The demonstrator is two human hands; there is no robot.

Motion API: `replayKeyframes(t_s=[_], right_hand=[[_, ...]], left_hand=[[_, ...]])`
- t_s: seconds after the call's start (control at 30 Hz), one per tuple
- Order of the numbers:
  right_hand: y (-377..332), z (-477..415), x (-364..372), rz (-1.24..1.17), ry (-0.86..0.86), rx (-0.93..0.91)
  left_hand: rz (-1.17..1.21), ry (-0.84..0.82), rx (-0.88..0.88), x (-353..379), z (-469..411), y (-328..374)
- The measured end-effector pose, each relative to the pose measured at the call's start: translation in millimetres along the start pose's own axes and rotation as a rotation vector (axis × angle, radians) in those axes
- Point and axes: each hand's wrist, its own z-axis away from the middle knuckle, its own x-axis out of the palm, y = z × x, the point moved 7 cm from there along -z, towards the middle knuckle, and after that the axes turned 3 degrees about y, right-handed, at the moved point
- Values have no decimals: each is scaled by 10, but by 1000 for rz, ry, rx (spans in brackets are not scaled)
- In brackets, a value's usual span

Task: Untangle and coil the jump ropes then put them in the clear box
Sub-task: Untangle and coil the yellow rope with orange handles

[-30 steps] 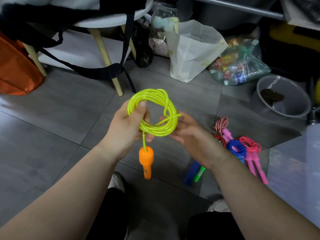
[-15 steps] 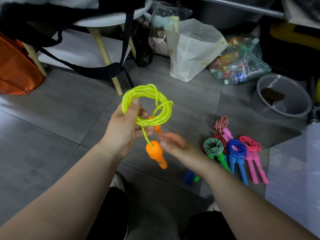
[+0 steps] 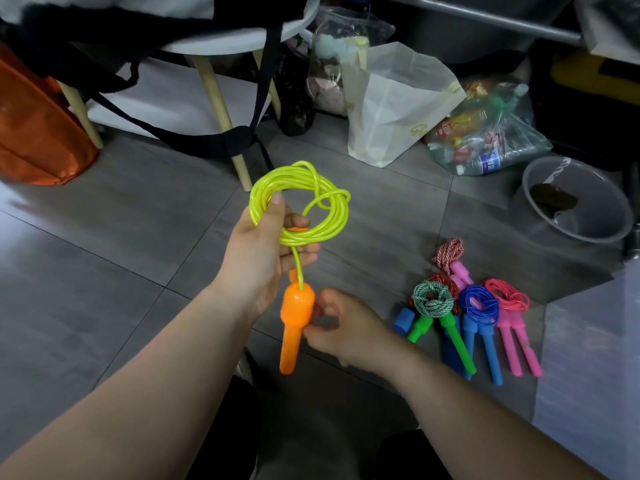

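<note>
Floor: grey tiles (image 3: 114, 282), bags and a grey tub (image 3: 576, 199) behind.
Yellow rope (image 3: 304, 206): coiled, pinched tight in the left hand (image 3: 259, 258).
Right hand (image 3: 343, 327): now lower, fingers closed on the hanging orange handle (image 3: 294, 323).
Other ropes (image 3: 474, 306): coiled on the floor.

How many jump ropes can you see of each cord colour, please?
Yellow-green cord: 1
Red-and-white cord: 1
Green-and-white cord: 1
Dark red cord, partly hidden: 1
Blue cord: 1
Pink cord: 1
Total: 6
</note>
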Motion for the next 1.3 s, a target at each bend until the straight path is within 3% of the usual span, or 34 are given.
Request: replayKeyframes(t_s=[0.13, 0.23, 0.43, 0.5, 0.57, 0.63, 0.67, 0.73, 0.9, 1.07, 1.3], right_hand=[[-12, 12, -33, -241, -38, 48], [-66, 15, 55, -257, -124, -6], [-71, -2, -171, -225, 45, 27], [-104, 43, -330, -74, 123, 35], [-100, 79, -459, 346, 244, 55], [-286, 152, -602, 780, 583, -119], [-363, 195, -612, 852, 717, -254], [-430, 296, -616, 789, 897, -499], [-446, 339, -580, 360, 836, -733], [-452, 291, -681, 81, 796, -628], [-318, 163, -741, -110, 647, -454]], left_hand=[[44, 8, -9, 3, -2, 9], [63, -9, -36, 60, 21, -32], [-24, 76, 45, -97, -39, 55], [-79, 115, 43, -160, -55, 32], [-136, 152, 38, -191, -61, -17], [-157, 184, 26, -210, -78, -55], [-162, 195, 18, -220, -88, -67], [-147, 206, -5, -228, -106, -93], [-123, 138, -78, -145, -77, -202], [-137, 9, -87, 23, 1, -240], [-279, -132, -69, 156, 68, -277]])
